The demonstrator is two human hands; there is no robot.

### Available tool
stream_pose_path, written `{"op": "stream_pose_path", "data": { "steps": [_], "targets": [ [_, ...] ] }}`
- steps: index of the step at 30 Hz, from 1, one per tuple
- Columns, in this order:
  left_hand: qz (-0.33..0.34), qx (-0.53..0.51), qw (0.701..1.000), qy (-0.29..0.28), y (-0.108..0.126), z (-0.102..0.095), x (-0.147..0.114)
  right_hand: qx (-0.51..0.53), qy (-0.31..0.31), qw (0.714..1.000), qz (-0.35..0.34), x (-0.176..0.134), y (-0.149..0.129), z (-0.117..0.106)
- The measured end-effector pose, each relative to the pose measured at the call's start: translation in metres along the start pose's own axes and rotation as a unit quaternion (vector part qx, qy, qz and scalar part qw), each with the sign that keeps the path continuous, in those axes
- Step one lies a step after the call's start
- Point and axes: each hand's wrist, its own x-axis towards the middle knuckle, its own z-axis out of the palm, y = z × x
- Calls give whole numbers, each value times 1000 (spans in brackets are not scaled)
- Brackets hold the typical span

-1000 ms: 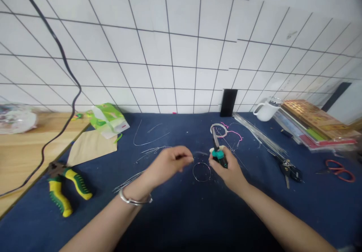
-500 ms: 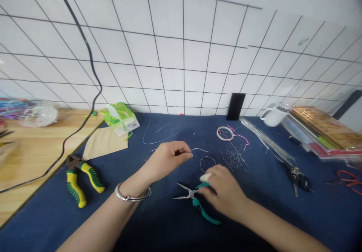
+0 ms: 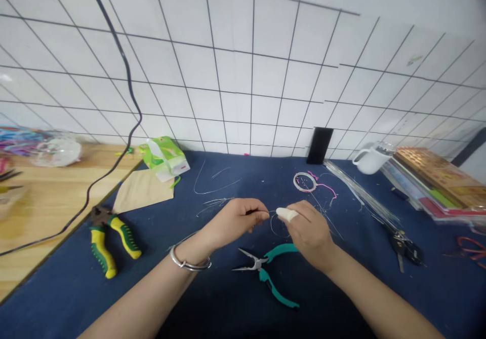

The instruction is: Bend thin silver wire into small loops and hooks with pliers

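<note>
My left hand (image 3: 237,222), with a silver bangle at the wrist, is closed in a pinch. From its fingertips a thin wire (image 3: 272,212) bridges the short gap to my right hand (image 3: 311,232). That hand is closed as well, with a white cover on one finger, and its fingers meet the wire's other side. A thin wire ring (image 3: 279,235) lies just below, partly hidden by the right hand. Needle-nose pliers (image 3: 259,264) with teal handles lie spread on the dark blue mat under both hands, touched by neither.
Yellow-green pliers (image 3: 116,232) lie at left by a green packet (image 3: 165,156). Loose wires (image 3: 214,204) sit behind my left hand. Farther right are a white ring with beads (image 3: 304,182), a wire bundle (image 3: 360,192), a black phone-like slab (image 3: 319,145), a white mug (image 3: 370,160) and dark-handled cutters (image 3: 406,248).
My right hand has left the teal pliers' handle and risen to the wire at my left fingertips. My left hand has shifted slightly right and down. The view has moved a little.
</note>
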Motion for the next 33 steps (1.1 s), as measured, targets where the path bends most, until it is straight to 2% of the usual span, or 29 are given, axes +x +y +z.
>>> {"op": "stream_pose_path", "data": {
  "steps": [3,6,9,12,14,17,19,21,23,28,31,33],
  "targets": [
    [-5,-93,995,-33,-6,3,3,17,8,1000,-3,-3,4,2],
    [13,-108,994,-26,-11,7,6,19,10,1000,13,-4,3,4],
    [50,-55,997,25,-15,11,8,19,15,997,70,-4,-1,5],
    [107,26,990,92,-15,15,9,72,18,982,174,-1,-7,3],
    [141,66,980,123,-15,17,8,140,16,958,250,1,-11,1],
    [175,105,966,159,-16,21,7,254,12,902,350,5,-16,-1],
    [187,120,959,176,-16,22,6,324,6,861,393,6,-17,-1],
    [189,121,957,186,-16,23,5,371,3,835,406,7,-16,-1],
    [175,113,960,188,-16,23,6,376,0,837,397,9,-13,-3],
    [80,48,980,175,-18,22,9,274,2,899,342,9,-3,-6],
    [40,-8,988,151,-20,22,11,243,34,914,323,8,1,-4],
    [22,-40,988,145,-20,22,11,232,31,920,314,7,4,-3]
  ]
}}
